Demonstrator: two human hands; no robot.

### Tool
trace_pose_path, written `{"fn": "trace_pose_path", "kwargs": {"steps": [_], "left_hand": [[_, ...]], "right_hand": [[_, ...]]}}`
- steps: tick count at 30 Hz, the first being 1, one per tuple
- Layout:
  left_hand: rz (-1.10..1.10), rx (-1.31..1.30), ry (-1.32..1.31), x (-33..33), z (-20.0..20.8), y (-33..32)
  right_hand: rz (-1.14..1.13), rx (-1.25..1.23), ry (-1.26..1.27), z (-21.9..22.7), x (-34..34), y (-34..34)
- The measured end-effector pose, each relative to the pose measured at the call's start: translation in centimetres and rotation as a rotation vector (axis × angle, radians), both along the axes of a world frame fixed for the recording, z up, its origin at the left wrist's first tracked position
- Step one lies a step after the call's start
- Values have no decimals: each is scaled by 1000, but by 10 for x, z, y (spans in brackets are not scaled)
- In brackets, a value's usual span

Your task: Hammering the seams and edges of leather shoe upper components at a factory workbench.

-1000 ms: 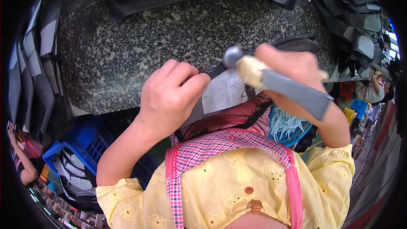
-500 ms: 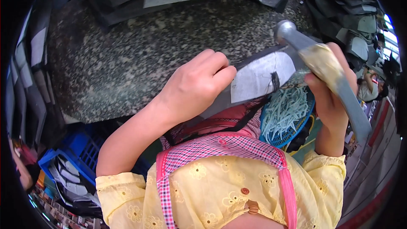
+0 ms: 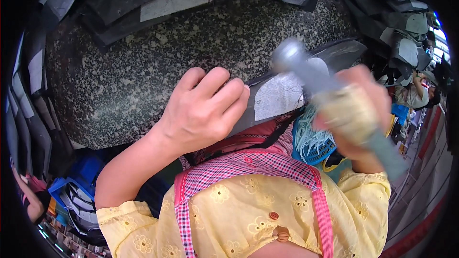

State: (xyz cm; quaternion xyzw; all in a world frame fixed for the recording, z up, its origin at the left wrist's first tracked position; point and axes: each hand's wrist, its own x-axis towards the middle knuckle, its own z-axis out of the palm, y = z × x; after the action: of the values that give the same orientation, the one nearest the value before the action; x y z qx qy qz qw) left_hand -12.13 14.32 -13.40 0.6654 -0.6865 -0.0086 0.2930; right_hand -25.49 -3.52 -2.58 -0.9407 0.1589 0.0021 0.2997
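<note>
Pressing a dark piece (image 3: 287, 91) on the speckled stone slab (image 3: 143, 67), left hand (image 3: 201, 114) flat; right hand (image 3: 358, 110) grips a hammer (image 3: 325, 91).

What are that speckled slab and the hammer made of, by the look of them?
The slab looks like granite or similar stone: grey with black and white speckles, dull finish. The hammer in the right hand seems to have a smooth grey metal head; its handle looks wrapped in pale tape or cloth, though motion blur leaves that open.

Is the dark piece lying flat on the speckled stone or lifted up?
Flat. The dark piece lies along the speckled stone's near edge, pressed down by the left hand, while the right hand holds a hammer over it.
</note>
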Motion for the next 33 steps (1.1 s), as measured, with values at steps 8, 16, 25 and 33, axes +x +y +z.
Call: {"fn": "trace_pose_path", "kwargs": {"steps": [8, 16, 25, 33], "left_hand": [[-32, 46, 101, 27, -4, 3], [-44, 79, 284, 40, -6, 12], [-17, -3, -65, 33, -1, 20], [51, 38, -10, 37, 0, 31]], "right_hand": [[202, -137, 101, -23, 15, -7], [312, -101, 244, -34, 14, 6], [346, -128, 234, -29, 23, 21], [238, -189, 91, -19, 36, 13]]}}
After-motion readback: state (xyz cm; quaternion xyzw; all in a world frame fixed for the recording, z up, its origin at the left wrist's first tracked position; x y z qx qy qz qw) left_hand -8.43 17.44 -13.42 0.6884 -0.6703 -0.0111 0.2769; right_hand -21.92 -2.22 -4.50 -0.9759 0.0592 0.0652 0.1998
